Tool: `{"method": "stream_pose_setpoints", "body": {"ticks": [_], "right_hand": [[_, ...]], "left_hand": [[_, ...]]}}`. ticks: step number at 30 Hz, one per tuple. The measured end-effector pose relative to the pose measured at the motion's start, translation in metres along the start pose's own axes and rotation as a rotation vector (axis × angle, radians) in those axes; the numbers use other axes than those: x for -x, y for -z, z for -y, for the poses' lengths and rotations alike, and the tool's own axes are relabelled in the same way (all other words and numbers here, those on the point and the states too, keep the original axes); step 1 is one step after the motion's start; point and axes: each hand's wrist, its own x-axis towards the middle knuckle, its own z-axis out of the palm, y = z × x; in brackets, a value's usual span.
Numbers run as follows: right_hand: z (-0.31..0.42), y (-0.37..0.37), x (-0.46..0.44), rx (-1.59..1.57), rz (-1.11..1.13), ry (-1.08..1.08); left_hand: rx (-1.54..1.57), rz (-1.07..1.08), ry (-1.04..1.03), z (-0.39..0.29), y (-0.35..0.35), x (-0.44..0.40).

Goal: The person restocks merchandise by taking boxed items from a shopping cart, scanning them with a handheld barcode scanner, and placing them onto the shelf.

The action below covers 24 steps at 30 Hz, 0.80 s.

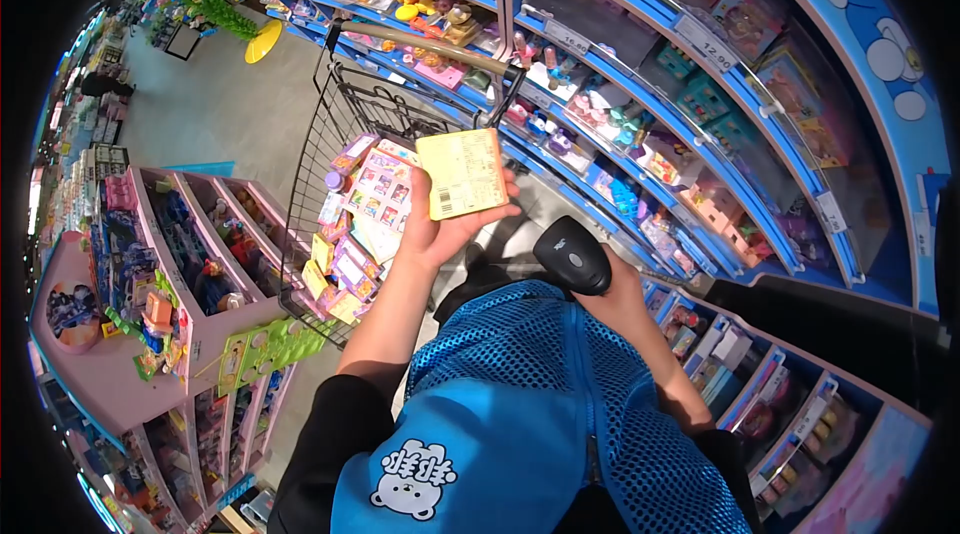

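Observation:
In my left hand [440, 229] lies a small yellow box [463, 174], its printed face with a barcode turned up toward me. The thumb presses on its left edge and fingertips show past its right side. My right hand [618, 296] is wrapped around a black handheld barcode scanner [572, 256], held low in front of my blue mesh vest [500, 354]. Just beyond my left hand stands a black wire shopping cart [312, 149], loaded with colourful boxed goods [375, 194]. The scanner hides most of my right fingers.
Blue-edged shelves [640, 44] with price tags and small toys curve along the right and top. A pink display stand [130, 389] with packed bins is at the left. Grey floor [215, 99] shows behind the cart, with a yellow round base [263, 42] on it.

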Motion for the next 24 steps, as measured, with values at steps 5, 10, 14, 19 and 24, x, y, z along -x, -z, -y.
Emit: {"method": "stream_pose_setpoints", "body": {"ticks": [5, 10, 14, 19, 24], "right_hand": [[0.002, 0.015, 0.006, -0.026, -0.028, 0.036], [-0.005, 0.029, 0.017, -0.082, -0.024, 0.006], [-0.009, 0.044, 0.023, -0.048, -0.029, 0.030], [-0.017, 0.056, 0.035, 0.000, 0.017, 0.002], [-0.025, 0.062, 0.036, -0.023, 0.046, -0.053]], "left_hand": [[-0.056, 0.042, 0.121, 0.037, 0.008, -0.012], [-0.029, 0.073, 0.178, 0.070, 0.000, -0.018], [-0.078, 0.100, 0.198, 0.087, 0.001, -0.025], [-0.220, 0.083, 0.237, 0.104, 0.002, -0.032], [-0.162, 0.026, 0.208, 0.123, 0.012, -0.037]]}}
